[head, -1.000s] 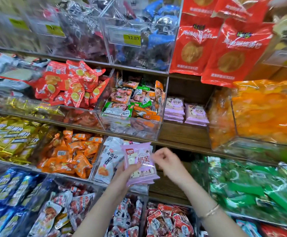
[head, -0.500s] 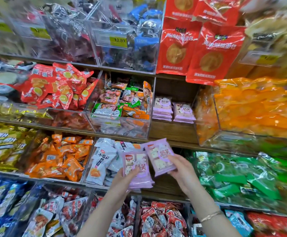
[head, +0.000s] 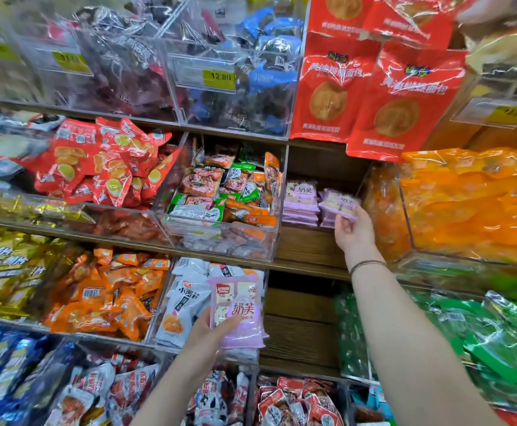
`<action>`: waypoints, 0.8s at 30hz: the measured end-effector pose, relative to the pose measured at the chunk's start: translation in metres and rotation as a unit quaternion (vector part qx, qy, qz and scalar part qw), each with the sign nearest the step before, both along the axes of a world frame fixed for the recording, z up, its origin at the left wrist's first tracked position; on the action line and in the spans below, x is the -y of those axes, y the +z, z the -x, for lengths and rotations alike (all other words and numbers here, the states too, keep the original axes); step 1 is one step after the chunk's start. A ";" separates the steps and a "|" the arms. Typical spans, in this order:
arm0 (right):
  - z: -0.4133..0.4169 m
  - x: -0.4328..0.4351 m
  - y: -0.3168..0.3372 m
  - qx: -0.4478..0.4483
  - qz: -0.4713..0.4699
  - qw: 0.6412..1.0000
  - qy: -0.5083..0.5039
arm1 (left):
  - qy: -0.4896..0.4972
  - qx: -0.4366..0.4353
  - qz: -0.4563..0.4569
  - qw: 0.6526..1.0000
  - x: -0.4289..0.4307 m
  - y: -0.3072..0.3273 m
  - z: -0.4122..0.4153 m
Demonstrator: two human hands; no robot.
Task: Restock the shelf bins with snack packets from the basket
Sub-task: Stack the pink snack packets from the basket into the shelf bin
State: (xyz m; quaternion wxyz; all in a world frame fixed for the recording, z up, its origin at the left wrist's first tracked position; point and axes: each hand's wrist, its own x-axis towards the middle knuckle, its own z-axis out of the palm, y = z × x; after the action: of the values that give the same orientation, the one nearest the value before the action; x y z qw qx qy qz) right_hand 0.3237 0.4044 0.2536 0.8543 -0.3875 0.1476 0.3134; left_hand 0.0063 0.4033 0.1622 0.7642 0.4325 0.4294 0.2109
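My left hand (head: 212,329) holds a stack of pale purple snack packets (head: 238,312) low in front of the shelves, thumb across the top one. My right hand (head: 354,230) reaches up to the middle shelf and grips one purple packet (head: 340,204), holding it on top of the right-hand pile. Two piles of the same purple packets (head: 301,202) stand side by side on the bare wooden shelf (head: 309,247), between the clear bins. No basket is in view.
A clear bin of mixed green and orange packets (head: 220,204) stands left of the purple piles; a bin of orange snacks (head: 472,204) stands right. Red bags (head: 374,87) hang above. Bins of white (head: 186,302), orange and green packets fill the lower shelves.
My right hand took one purple packet off the stack in my left hand and carried it up and right to the pile on the middle shelf. The left hand stayed low.
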 end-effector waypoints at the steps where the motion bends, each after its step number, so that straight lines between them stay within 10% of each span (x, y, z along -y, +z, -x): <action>1: 0.001 0.002 -0.006 0.004 -0.006 1.000 -0.010 | 0.006 0.005 0.000 1.000 -0.001 -0.001 0.000; 7: 0.006 0.019 -0.052 0.149 0.201 0.967 0.045 | -0.011 0.005 0.007 1.000 -0.004 -0.005 0.001; 9: 0.003 0.023 -0.057 0.341 0.407 0.843 0.091 | -0.012 0.004 0.006 1.000 -0.004 -0.004 0.000; 12: -0.006 0.022 -0.045 0.576 0.562 0.558 0.202 | -0.015 0.007 0.003 1.000 -0.005 -0.005 0.000; 14: -0.020 0.014 -0.033 0.605 0.574 0.471 0.289 | -0.023 0.004 0.008 1.000 -0.005 -0.002 -0.001; 17: -0.039 0.002 -0.022 0.587 0.586 0.431 0.355 | -0.016 -0.005 -0.002 1.000 -0.004 0.001 -0.002; 24: -0.049 -0.006 -0.021 0.507 0.595 0.505 0.366 | -0.025 0.000 -0.008 1.000 -0.006 0.003 -0.006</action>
State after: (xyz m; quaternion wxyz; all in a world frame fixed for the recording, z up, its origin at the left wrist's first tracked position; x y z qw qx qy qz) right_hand 0.3726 0.4104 0.2324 0.1611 -0.9170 -0.3138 0.1862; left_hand 0.0126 0.4095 0.1653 0.7659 0.4492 0.4167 0.1950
